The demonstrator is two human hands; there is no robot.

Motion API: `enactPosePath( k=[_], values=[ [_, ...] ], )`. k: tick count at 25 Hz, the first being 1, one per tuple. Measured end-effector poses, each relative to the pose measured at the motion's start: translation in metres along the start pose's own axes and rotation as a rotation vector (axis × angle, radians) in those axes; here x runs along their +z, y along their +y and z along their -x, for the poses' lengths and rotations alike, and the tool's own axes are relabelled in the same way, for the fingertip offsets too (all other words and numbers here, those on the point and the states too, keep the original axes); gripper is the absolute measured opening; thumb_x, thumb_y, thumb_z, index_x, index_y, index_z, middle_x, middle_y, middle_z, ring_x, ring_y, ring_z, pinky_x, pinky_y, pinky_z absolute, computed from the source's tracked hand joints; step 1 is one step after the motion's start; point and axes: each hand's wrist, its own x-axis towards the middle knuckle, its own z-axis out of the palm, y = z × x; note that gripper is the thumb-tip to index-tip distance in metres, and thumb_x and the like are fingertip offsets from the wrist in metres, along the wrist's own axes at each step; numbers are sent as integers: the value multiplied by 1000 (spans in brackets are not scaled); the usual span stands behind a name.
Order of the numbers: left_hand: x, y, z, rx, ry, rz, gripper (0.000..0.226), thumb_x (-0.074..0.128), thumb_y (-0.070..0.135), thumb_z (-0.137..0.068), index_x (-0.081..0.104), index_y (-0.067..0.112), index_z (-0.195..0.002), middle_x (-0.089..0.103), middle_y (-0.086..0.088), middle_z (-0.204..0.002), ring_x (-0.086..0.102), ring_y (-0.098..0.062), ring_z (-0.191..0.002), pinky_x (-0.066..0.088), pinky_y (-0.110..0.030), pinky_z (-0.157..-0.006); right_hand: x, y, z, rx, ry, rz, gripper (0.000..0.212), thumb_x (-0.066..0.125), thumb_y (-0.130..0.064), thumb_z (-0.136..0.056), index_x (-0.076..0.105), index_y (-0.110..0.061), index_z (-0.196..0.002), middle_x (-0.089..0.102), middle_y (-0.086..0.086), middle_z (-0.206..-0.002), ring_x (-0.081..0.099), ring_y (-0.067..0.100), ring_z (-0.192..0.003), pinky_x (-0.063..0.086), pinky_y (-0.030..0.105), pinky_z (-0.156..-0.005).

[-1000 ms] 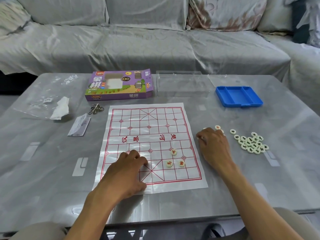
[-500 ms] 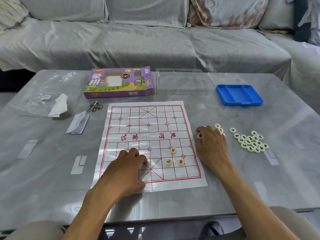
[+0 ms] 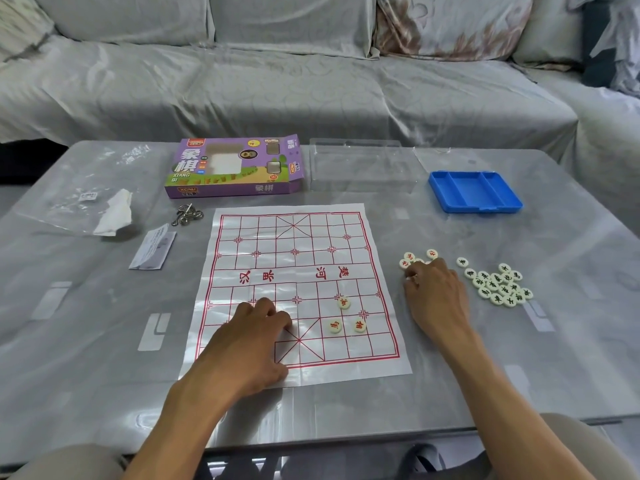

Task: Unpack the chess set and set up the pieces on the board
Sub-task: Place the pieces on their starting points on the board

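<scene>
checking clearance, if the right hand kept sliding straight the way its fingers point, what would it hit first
The right hand points away from the person, slightly left. Its fingers are already at the small cluster of red-marked pieces, so those come first. Beyond them the table looks bare up to the clear plastic tray, though depth is uncertain.

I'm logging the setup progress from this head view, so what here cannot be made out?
- Right hand: its fingertips are hidden by its own back, so whether it pinches a red-marked cream disc is unclear.
- Left hand covers part of the white plastic board sheet; anything under it is hidden.
- Black-marked cream discs: characters too small to read.
</scene>
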Motion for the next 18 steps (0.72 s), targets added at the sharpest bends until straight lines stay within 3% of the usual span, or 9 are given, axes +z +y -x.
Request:
enactPosePath(
  k=[6,13,16,18],
  values=[
    [0,1,0,0,-2,-3,54,67,41,-79,45,37,-127,37,14,-130,35,-10,-120,41,-22,-79,-2,0,6,48,-13,21,12,48,-23,-88,59,-17,-88,62,9,-96,56,31,-86,40,39,-75],
    [0,0,0,5,0,-11,53,67,42,-79,45,38,-127,37,14,-130,35,-10,-119,41,-21,-79,-8,3,7,62,-55,27,17,54,-25,-89,63,-11,-91,61,10,-103,53,30,-96,34,36,-75],
    [1,0,0,6,0,-11,54,67,43,-78,45,38,-127,38,14,-130,36,-10,-118,43,-22,-81,-13,-15,13,-11,75,-61,21,54,-32,-94,63,-13,-96,61,6,-103,53,25,-96,39,37,-80],
    [0,0,0,5,7,-4,53,67,42,-78,46,38,-126,38,14,-129,36,-10,-118,44,-22,-81,-10,-35,17,-111,66,-139,23,56,-39,-94,65,-19,-102,62,-2,-102,54,18,-96,44,34,-84]
  ],
)
